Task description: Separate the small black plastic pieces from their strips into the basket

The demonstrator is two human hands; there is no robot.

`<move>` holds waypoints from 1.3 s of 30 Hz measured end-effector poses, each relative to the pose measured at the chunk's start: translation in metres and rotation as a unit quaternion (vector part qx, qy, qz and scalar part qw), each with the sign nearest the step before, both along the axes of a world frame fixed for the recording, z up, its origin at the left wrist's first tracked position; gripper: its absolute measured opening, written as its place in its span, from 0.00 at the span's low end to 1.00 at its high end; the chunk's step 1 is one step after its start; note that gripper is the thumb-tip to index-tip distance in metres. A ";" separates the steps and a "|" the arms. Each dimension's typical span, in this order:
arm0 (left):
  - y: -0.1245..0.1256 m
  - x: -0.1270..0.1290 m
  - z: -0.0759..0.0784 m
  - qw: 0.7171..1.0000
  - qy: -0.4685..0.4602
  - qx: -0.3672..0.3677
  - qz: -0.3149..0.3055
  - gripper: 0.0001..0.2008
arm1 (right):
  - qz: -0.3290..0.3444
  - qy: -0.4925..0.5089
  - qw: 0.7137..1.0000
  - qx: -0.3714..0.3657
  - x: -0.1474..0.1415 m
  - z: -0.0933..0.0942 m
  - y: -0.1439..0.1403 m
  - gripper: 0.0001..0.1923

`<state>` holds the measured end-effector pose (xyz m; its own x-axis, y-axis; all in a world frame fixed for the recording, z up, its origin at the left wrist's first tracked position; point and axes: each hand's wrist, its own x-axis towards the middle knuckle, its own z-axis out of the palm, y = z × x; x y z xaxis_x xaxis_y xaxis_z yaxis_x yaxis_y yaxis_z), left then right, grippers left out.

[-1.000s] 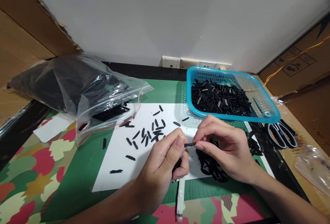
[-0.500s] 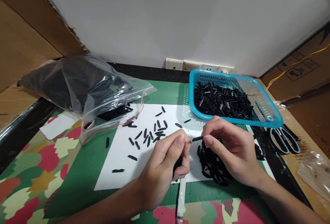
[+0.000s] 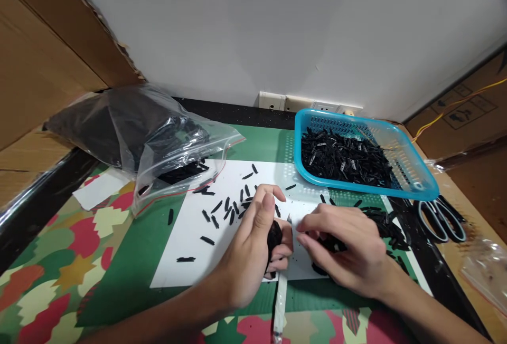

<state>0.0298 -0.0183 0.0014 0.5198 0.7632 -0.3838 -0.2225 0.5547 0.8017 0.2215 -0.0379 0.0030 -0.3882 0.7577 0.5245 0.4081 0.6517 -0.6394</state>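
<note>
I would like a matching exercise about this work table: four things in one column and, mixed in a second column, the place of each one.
Things:
1. blue basket
2. scissors
3. clear plastic bag
4. white-handled knife

Places:
a. in the left hand, blade pointing up
b. far left of the table, lying on its side
c. right edge of the table, beside the basket
d. far right, near the wall, full of small black pieces

Pairs: 1-d, 2-c, 3-b, 4-a

Single head-worn view, looking forward and down, close over table [image 3: 130, 249]
</note>
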 end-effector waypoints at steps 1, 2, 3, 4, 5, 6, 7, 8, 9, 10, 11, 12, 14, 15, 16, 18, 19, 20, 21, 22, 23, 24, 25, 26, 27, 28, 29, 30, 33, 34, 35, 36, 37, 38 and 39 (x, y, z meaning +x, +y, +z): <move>-0.001 0.000 -0.001 1.000 0.002 0.006 -0.009 0.23 | 0.014 0.002 1.000 -0.015 -0.004 -0.001 -0.001 0.04; -0.003 -0.001 -0.001 1.000 0.008 0.017 -0.020 0.24 | 0.027 0.005 0.999 -0.032 -0.007 -0.002 -0.002 0.05; -0.003 -0.001 -0.002 0.999 0.019 0.032 -0.029 0.25 | 0.040 0.009 0.998 -0.050 -0.010 -0.003 -0.003 0.05; -0.004 -0.002 -0.003 0.998 0.036 0.051 -0.033 0.26 | 0.051 0.014 0.997 -0.064 -0.012 -0.003 -0.003 0.05; -0.003 -0.003 -0.004 0.995 0.058 0.069 -0.032 0.26 | 0.060 0.017 0.995 -0.074 -0.014 -0.003 -0.003 0.05; -0.003 -0.003 -0.004 0.993 0.082 0.086 -0.030 0.26 | 0.065 0.018 0.995 -0.079 -0.016 -0.002 -0.003 0.05; -0.003 -0.004 -0.005 0.989 0.103 0.099 -0.027 0.26 | 0.068 0.016 0.994 -0.081 -0.017 -0.002 -0.004 0.04; -0.002 -0.004 -0.006 0.986 0.121 0.108 -0.024 0.26 | 0.069 0.012 0.994 -0.082 -0.018 -0.002 -0.004 0.04; -0.002 -0.004 -0.007 0.985 0.132 0.112 -0.020 0.26 | 0.068 0.010 0.994 -0.087 -0.019 -0.001 -0.005 0.04; -0.002 -0.004 -0.008 0.984 0.137 0.113 -0.017 0.26 | 0.069 0.011 0.993 -0.098 -0.019 -0.001 -0.005 0.04; -0.001 -0.004 -0.008 0.984 0.138 0.113 -0.014 0.26 | 0.070 0.014 0.991 -0.112 -0.019 -0.001 -0.006 0.04; -0.001 -0.003 -0.008 0.984 0.136 0.113 -0.011 0.25 | 0.072 0.018 0.989 -0.124 -0.019 0.000 -0.006 0.04; -0.001 -0.003 -0.008 0.984 0.136 0.112 -0.009 0.25 | 0.075 0.021 0.988 -0.136 -0.020 0.000 -0.008 0.02; -0.001 -0.002 -0.007 0.984 0.137 0.114 -0.010 0.24 | 0.076 0.019 0.988 -0.134 -0.020 -0.001 -0.008 0.02; -0.001 -0.002 -0.006 0.983 0.138 0.117 -0.010 0.24 | 0.076 0.017 0.989 -0.130 -0.020 -0.001 -0.009 0.02; 0.000 -0.001 -0.005 0.984 0.133 0.119 -0.004 0.22 | 0.074 0.018 0.990 -0.121 -0.021 -0.003 -0.009 0.02; 0.000 -0.001 -0.005 0.986 0.122 0.114 -0.001 0.22 | 0.075 0.020 0.990 -0.115 -0.022 -0.003 -0.009 0.02; 0.001 -0.001 -0.004 0.989 0.107 0.103 -0.001 0.21 | 0.077 0.024 0.991 -0.106 -0.022 -0.003 -0.009 0.01; 0.001 0.000 -0.004 0.992 0.089 0.088 -0.002 0.20 | 0.078 0.032 0.992 -0.098 -0.023 -0.004 -0.009 0.01; 0.002 0.000 -0.003 0.995 0.071 0.069 -0.003 0.20 | 0.078 0.044 0.992 -0.092 -0.022 -0.004 -0.009 0.01; 0.002 0.000 -0.003 0.997 0.054 0.049 -0.006 0.20 | 0.071 0.060 0.992 -0.089 -0.021 -0.003 -0.009 0.01; 0.003 0.000 -0.002 0.999 0.040 0.029 -0.008 0.20 | 0.055 0.080 0.991 -0.090 -0.020 -0.003 -0.009 0.02; 0.003 0.000 -0.002 0.999 0.029 0.011 -0.012 0.20 | 0.029 0.102 0.990 -0.094 -0.018 -0.004 -0.008 0.04; 0.004 0.000 -0.001 1.000 0.018 -0.006 -0.017 0.21 | -0.002 0.123 0.988 -0.096 -0.016 -0.004 -0.008 0.05; 0.004 -0.001 -0.001 0.999 0.008 -0.021 -0.026 0.21 | -0.032 0.140 0.985 -0.093 -0.014 -0.004 -0.008 0.06; 0.005 -0.001 -0.001 0.999 -0.003 -0.034 -0.038 0.21 | -0.056 0.151 0.983 -0.085 -0.011 -0.005 -0.007 0.07; 0.005 -0.002 -0.001 0.998 -0.014 -0.042 -0.050 0.21 | -0.073 0.155 0.983 -0.073 -0.010 -0.006 -0.006 0.08; 0.005 -0.002 -0.002 0.997 -0.026 -0.045 -0.062 0.21 | -0.082 0.151 0.983 -0.056 -0.008 -0.006 -0.006 0.09; 0.005 -0.004 -0.002 0.996 -0.050 -0.018 -0.071 0.21 | -0.082 0.116 0.990 -0.005 -0.006 -0.008 -0.004 0.10; 0.004 -0.004 -0.002 0.996 -0.052 -0.001 -0.068 0.21 | -0.079 0.107 0.991 0.005 -0.006 -0.009 -0.003 0.10; 0.004 -0.004 -0.002 0.997 -0.048 0.018 -0.062 0.22 | -0.076 0.102 0.992 0.008 -0.006 -0.009 -0.003 0.10; 0.003 -0.005 -0.002 0.997 -0.040 0.036 -0.055 0.22 | -0.073 0.102 0.992 0.002 -0.007 -0.009 -0.002 0.10; 0.002 -0.005 -0.002 0.997 -0.032 0.053 -0.050 0.21 | -0.071 0.108 0.991 -0.011 -0.007 -0.010 -0.002 0.10; 0.002 -0.005 -0.002 0.996 -0.024 0.068 -0.048 0.21 | -0.071 0.118 0.990 -0.029 -0.007 -0.010 -0.001 0.10; 0.001 -0.006 -0.001 0.996 -0.017 0.081 -0.046 0.21 | -0.069 0.127 0.988 -0.048 -0.007 -0.011 -0.001 0.11</move>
